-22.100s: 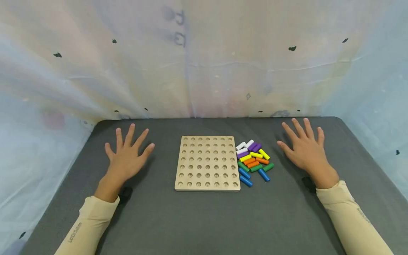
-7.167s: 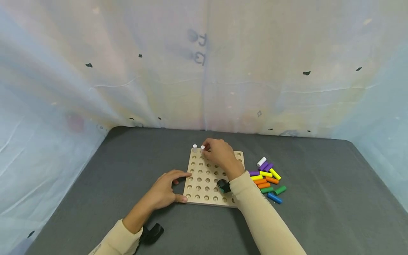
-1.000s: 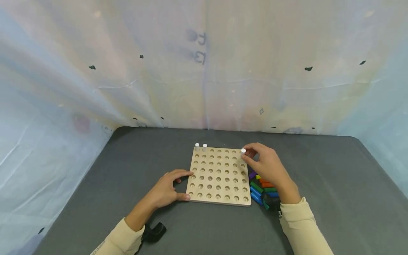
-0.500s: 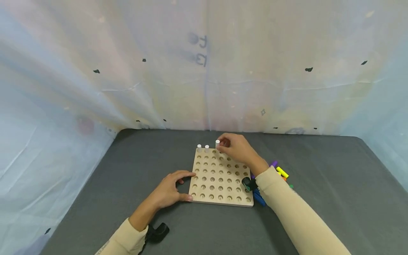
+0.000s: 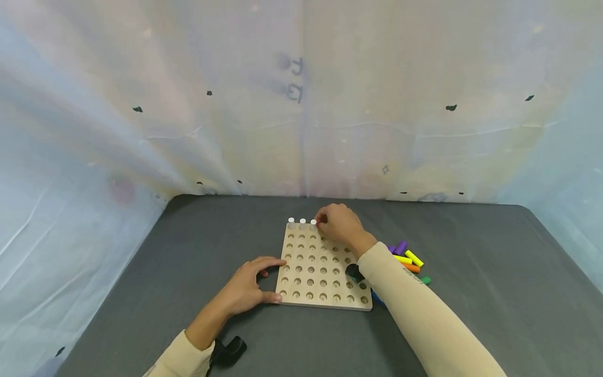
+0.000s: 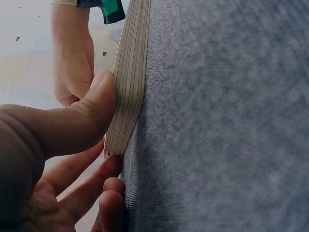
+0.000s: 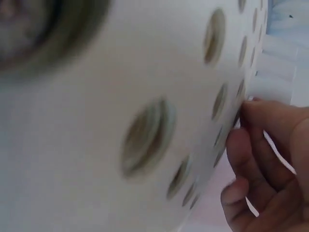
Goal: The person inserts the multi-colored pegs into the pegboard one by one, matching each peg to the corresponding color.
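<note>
A square wooden pegboard (image 5: 316,276) with rows of round holes lies mid-table. Two white pegs (image 5: 291,224) stand upright at the left end of its far row. My right hand (image 5: 343,225) pinches a third white peg (image 5: 313,225) beside them, upright at the third hole; its lower part is hidden in the right wrist view. My left hand (image 5: 246,285) holds the near left corner of the board, thumb on the front edge and fingers along the left edge. In the left wrist view the thumb (image 6: 99,96) presses the layered plywood side.
Right of the board lies a loose pile of pegs, partly hidden under the right forearm: purple (image 5: 401,247), yellow (image 5: 414,257), orange (image 5: 411,268), green (image 5: 426,280) and blue (image 5: 378,299). A pale curtain (image 5: 348,104) hangs behind the dark grey table (image 5: 212,235).
Both hands lay spread apart at first; the left then took the board's corner. The right carried white pegs from the pile leftward to the far row, the third within the last second.
</note>
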Demonstrator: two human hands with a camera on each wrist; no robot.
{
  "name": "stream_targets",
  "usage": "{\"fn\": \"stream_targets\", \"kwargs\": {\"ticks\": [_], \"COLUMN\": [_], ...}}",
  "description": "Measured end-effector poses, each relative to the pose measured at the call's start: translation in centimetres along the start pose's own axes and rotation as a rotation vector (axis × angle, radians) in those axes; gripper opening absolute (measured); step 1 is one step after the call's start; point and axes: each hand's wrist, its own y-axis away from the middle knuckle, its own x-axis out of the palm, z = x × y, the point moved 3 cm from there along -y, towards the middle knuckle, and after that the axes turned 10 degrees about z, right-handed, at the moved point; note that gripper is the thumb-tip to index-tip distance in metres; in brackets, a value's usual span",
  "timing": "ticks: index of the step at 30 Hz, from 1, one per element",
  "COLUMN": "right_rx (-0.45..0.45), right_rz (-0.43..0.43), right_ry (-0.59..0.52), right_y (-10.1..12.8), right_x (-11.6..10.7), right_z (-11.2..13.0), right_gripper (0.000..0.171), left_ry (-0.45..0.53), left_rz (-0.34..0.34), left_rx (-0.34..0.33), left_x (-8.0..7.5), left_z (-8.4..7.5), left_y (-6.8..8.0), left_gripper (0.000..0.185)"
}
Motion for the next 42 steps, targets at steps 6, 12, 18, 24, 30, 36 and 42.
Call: {"fn": "stream_targets", "kwargs": {"ticks": [6, 12, 18, 24, 30, 36, 42], "right_rx": [0.032, 0.0, -0.019, -0.159, -0.304, -0.286, -0.286], "right_rz": [0.005, 0.094, 0.027, -0.18, -0.34, -0.353, -0.335], "right_ry": [-0.068, -0.13, -0.078, 0.247, 0.515, 0.468, 0.416], "right_y": [0.0, 1.6, 5.4, 8.8, 11.2, 12.2, 12.5], "right_x": [-0.3, -1.3, -3.8, -5.2, -6.2, -5.8, -5.0], "right_z": [-0.3, -1.2, -1.5, -4.2, -9.5, -12.9, -13.6], "right_gripper": [0.012, 0.021, 0.024, 0.017, 0.014, 0.018, 0.02], "left_ry": [0.009, 0.012, 0.01, 0.001, -0.011, -0.001, 0.022], "left_rz": [-0.001, 0.011, -0.002, -0.015, -0.009, -0.002, 0.006], "left_rx": [-0.012, 0.025, 0.01, -0.005, -0.01, -0.015, 0.001], "left_x": [0.0, -0.1, -0.4, -0.7, -0.6, -0.5, -0.4], "left_z": [-0.1, -0.1, 0.0, -0.3, -0.3, -0.1, -0.1], "left_y": [-0.2, -0.6, -0.3, -0.1, 0.0, 0.1, 0.1], "left_gripper": [0.069, 0.069, 0.069, 0.069, 0.07, 0.069, 0.069]}}
